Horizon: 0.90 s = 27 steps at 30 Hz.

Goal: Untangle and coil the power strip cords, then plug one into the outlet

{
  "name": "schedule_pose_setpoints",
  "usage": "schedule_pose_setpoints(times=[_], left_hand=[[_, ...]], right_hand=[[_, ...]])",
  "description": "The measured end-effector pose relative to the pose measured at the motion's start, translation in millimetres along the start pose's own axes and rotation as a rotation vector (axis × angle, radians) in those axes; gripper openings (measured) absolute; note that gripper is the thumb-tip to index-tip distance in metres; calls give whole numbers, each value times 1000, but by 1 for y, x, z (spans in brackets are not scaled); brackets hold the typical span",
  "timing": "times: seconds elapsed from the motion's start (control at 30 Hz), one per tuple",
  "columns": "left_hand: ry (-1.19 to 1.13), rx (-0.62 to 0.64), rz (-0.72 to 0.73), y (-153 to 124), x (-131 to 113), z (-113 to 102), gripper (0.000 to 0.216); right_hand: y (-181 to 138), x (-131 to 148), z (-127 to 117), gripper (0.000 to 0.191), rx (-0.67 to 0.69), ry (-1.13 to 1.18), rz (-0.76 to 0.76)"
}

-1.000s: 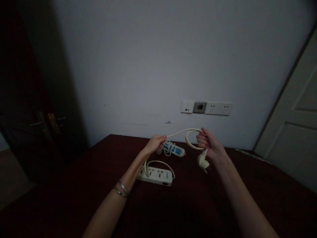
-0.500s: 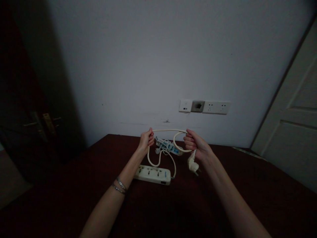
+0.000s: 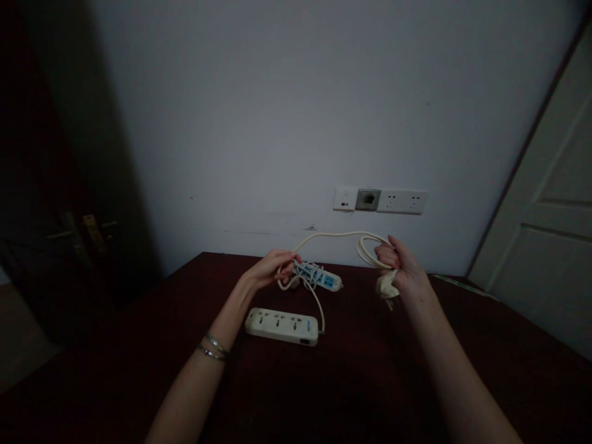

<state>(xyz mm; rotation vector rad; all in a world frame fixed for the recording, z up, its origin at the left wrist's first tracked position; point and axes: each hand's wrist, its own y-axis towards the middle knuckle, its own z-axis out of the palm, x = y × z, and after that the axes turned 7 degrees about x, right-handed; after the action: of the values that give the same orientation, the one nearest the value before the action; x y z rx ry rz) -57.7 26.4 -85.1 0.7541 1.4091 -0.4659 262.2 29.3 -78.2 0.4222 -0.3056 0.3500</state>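
From where I stand, the right hand (image 3: pixel 396 262) is clenched around a few gathered loops of a cream-coloured power cord (image 3: pixel 340 234); its two-pin plug (image 3: pixel 387 285) hangs just below this fist. The left hand (image 3: pixel 272 269) has its fingers loosely bent at the same cord; whether they pinch it firmly, I cannot tell. Between the hands the cord makes a slack arch, and below the left fingers it bends down to the white power strip (image 3: pixel 281 327). This strip lies flat on the dark red table (image 3: pixel 361 376), nearer to the person than both hands. A second power strip with blue sockets (image 3: pixel 329 281), wrapped in its own thin white cable (image 3: pixel 311 271), lies just beside the left fingertips, on the right.

I judge the cord to be light and bendable but somewhat springy, so the loops could spread if the fist relaxes. It is best held where the loops cross, near the plug.
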Motion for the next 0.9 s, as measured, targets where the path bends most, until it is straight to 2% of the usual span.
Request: schedule_pose_setpoints(times=[0.1,0.17,0.3,0.43,0.53,0.6,0.7,0.77,0.9], left_hand=[[-128,-47,9,3,4,-6,20],[-130,-94,-7,6,8,-9,23],[124,-166,-145,7,13,-10,29],[430,-63,-315,3,16,0,30],[553,44,-424,1,19,10,26],[598,60,-471,1,23,14,21],[679,41,-519,3,29,19,20],[804,76,-544,6,32,23,23],[1043,149,-463,11,38,36,25]], right_hand=[[-2,7,-4,35,-12,39,-45],[-3,9,-3,34,-43,58,-72],[-7,11,2,32,-93,30,-66],[-10,13,7,35,-106,-112,-61],[-8,12,8,38,-115,-205,-52],[-6,7,10,37,-128,-220,-36],[-3,-7,14,34,-138,-185,-38],[-1,-18,17,29,-136,-148,-51],[4,-36,23,17,-175,-155,-55]])
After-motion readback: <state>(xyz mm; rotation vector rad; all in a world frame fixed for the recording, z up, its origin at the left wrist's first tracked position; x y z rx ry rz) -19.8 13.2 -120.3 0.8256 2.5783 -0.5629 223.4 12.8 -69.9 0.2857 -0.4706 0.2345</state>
